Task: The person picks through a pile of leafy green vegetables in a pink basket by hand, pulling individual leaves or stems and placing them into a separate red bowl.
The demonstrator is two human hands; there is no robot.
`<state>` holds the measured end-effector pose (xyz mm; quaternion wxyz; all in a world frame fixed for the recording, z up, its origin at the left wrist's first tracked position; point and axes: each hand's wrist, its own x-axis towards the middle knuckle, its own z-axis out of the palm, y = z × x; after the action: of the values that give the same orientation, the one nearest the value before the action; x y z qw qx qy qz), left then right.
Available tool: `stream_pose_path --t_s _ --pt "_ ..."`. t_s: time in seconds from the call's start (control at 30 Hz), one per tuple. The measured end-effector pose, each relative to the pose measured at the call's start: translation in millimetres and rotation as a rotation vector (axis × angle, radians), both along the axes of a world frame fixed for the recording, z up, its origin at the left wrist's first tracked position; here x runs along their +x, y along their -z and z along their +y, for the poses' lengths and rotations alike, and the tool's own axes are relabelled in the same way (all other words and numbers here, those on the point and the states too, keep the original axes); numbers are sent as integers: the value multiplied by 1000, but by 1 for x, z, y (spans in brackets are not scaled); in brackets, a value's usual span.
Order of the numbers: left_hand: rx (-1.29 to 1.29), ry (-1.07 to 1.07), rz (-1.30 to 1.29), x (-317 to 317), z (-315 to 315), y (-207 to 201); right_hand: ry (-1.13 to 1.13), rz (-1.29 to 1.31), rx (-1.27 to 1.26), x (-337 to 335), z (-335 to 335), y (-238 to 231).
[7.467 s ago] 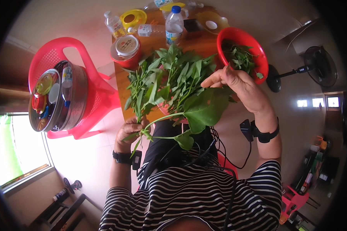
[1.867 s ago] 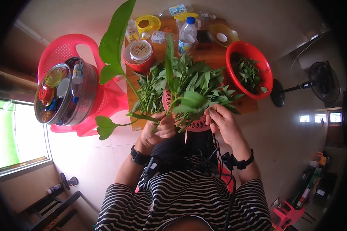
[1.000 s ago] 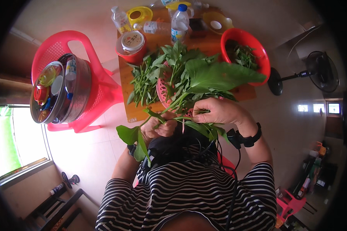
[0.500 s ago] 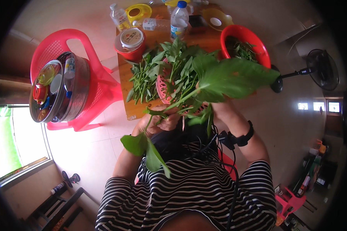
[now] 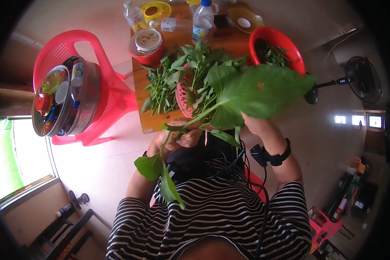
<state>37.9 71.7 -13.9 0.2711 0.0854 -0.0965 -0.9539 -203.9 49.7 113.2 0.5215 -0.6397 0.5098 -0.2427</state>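
My left hand (image 5: 180,138) is closed around a long leafy green stem (image 5: 206,113) in front of my waist. Two smaller leaves hang from the stem's lower end, and one big broad leaf (image 5: 260,89) spreads out at its upper end. Behind that leaf is my right hand (image 5: 252,124); its fingers are covered, so what they hold cannot be seen. Just beyond both hands, a pile of leafy greens (image 5: 167,82) lies on the wooden table (image 5: 151,123). A pink openwork basket (image 5: 182,99) shows partly under the greens.
At the right of the table stands a red basin (image 5: 300,54) with greens inside. Further back are a blue-capped bottle (image 5: 202,19), a lidded tub (image 5: 148,40) and a yellow ring-shaped lid (image 5: 164,8). A red chair (image 5: 112,82) holding metal pans is at left, a black fan (image 5: 363,78) at right.
The big leaf has swung slightly right and turned. My right hand has shifted a little to the right, while my left hand keeps its place on the stem.
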Motion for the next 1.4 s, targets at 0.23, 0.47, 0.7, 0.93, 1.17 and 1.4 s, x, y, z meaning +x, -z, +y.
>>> stream_pose_path --t_s 0.23,0.47,0.7,0.93,1.17,1.4 --pt "16 69 -199 -2 -5 -18 -211 65 -462 43 21 33" --pt "24 36 -385 3 1 -23 -449 568 -753 43 32 42" --pt "-77 -41 -281 -9 -1 -28 -167 339 -555 43 23 62" --pt "-235 -654 -498 34 -10 -41 633 -180 -271 -23 -64 29" --pt "-365 -1057 -1253 57 -42 -9 808 817 -620 -216 -156 89" --pt "-1138 -796 -1912 63 -52 67 308 1003 199 -207 -176 135"
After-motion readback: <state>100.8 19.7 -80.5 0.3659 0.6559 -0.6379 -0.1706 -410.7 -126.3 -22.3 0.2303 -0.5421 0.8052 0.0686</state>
